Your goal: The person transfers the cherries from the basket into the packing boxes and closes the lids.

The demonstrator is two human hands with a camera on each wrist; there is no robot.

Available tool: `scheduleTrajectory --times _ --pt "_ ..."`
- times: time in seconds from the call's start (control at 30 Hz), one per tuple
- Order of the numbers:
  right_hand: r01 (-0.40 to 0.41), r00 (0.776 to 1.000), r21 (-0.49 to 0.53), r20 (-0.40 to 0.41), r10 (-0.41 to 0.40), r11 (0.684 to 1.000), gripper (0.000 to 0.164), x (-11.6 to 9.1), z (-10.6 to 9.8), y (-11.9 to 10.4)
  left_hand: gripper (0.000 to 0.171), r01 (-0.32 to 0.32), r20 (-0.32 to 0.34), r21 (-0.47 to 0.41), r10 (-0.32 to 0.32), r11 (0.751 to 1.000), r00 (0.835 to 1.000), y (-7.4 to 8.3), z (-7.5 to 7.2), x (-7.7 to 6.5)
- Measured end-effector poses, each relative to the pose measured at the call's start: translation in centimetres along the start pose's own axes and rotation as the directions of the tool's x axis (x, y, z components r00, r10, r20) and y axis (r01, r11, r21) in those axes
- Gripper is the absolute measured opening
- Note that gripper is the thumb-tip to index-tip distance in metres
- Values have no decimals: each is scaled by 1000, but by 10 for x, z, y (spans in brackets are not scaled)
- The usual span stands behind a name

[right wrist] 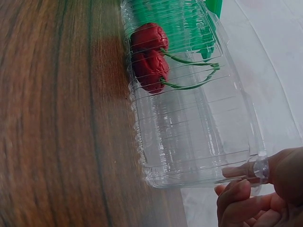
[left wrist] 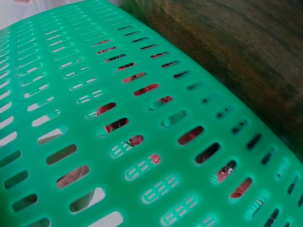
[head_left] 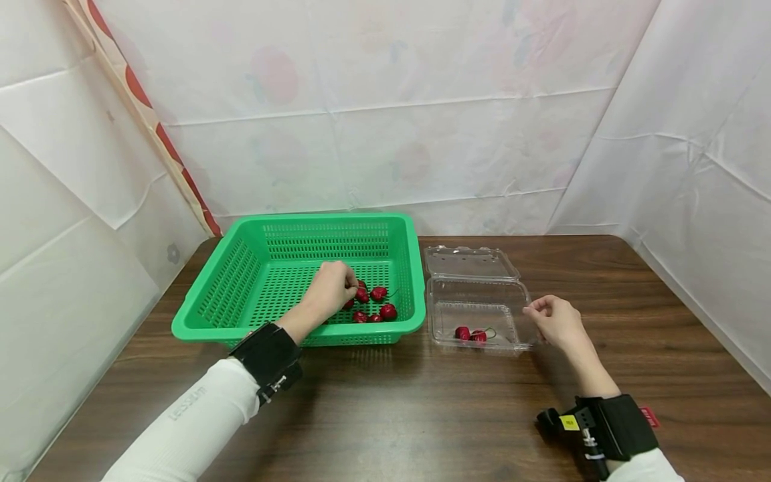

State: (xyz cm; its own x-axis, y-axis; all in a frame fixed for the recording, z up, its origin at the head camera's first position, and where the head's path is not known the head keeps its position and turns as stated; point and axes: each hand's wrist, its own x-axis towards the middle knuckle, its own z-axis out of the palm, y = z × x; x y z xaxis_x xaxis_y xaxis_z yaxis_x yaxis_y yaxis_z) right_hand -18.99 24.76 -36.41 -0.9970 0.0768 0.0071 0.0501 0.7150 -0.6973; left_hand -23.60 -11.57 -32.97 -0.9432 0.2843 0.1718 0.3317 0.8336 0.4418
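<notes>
My left hand [head_left: 330, 289] reaches over the front wall into a green plastic basket [head_left: 298, 333], thumb and forefinger bent close together right at a red cherry [head_left: 362, 295]. Whether they grip it or its stem I cannot tell. Other cherries [head_left: 388, 311] lie around the fingertips in the basket's right part. In the left wrist view the slotted basket wall [left wrist: 137, 109] screens most of that hand. With thumb and fingers, my right hand [right wrist: 265, 189] pinches the right rim of a clear plastic clamshell box [right wrist: 184, 137]. Two cherries [right wrist: 150, 71] with joined green stems lie in it.
The box's hinged lid [head_left: 472, 263] lies folded back behind it. Basket and box stand side by side on a dark wooden table [head_left: 385, 408]. White sheeting [head_left: 385, 134] hangs behind the table and along both sides.
</notes>
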Motion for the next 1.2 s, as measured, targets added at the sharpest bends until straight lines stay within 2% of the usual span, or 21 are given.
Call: scheduleTrajectory --times 0.23,0.47,0.73,1.0,1.2 --pt "-21 1000 -24 16 21 999 26 0 -1 -3 15 -53 -40 -7 53 999 998 1 -2 -2" --pt "-20 1000 -16 16 20 1000 25 0 -1 -2 16 -73 -111 -20 71 997 991 2 -3 -3" --pt "-20 1000 -12 18 20 1000 25 0 0 -3 9 -130 -207 -42 119 991 971 2 -5 -5" --pt "-21 1000 -14 17 21 1000 25 1 -1 -2 8 -176 -255 -54 157 983 954 6 -10 -7" --pt "-17 1000 -21 14 18 1000 26 1 1 -1 9 -218 -302 -56 192 974 934 13 -14 -11"
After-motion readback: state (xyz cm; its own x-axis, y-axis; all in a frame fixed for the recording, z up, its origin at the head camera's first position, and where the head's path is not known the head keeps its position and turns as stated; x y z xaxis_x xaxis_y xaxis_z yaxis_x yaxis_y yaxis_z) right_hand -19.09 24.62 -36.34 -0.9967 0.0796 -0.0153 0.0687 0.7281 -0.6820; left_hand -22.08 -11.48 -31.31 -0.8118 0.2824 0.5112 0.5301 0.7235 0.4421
